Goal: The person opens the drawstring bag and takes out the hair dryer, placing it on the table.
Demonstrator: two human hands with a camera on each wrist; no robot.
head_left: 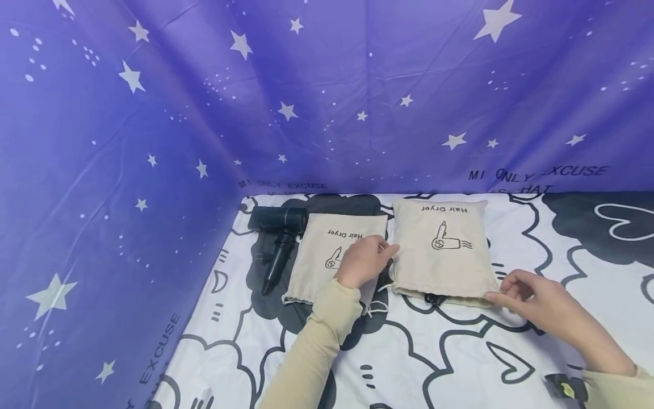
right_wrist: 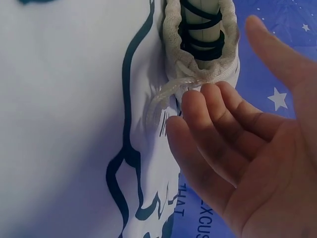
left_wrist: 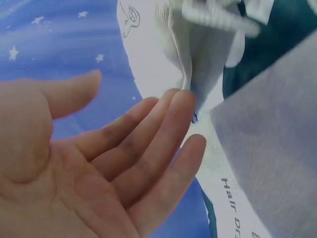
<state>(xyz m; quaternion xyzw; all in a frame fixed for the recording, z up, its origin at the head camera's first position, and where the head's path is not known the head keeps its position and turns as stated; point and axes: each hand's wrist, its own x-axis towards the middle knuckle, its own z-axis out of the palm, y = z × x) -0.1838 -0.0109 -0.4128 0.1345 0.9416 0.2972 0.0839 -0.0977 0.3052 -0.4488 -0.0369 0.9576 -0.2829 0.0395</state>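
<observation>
A beige drawstring bag [head_left: 424, 261] printed "Hair Dryer" lies at the right, its mouth toward me. Dark coiled cord [right_wrist: 204, 34] shows inside that mouth in the right wrist view. My left hand [head_left: 364, 261] reaches over a second such bag [head_left: 314, 244], fingertips at the first bag's left edge. In the left wrist view its fingers are extended, thumb apart. My right hand [head_left: 544, 304] is at the first bag's near right corner. In the right wrist view its fingers are slightly bent, touching the corner by the drawstring [right_wrist: 166, 94], thumb apart.
A black hair dryer [head_left: 278, 247] lies left of the second bag, its handle toward me. A white cloth [head_left: 398, 363] with black cloud and heart drawings covers the surface. Purple star-printed curtains [head_left: 327, 91] stand behind and at the left.
</observation>
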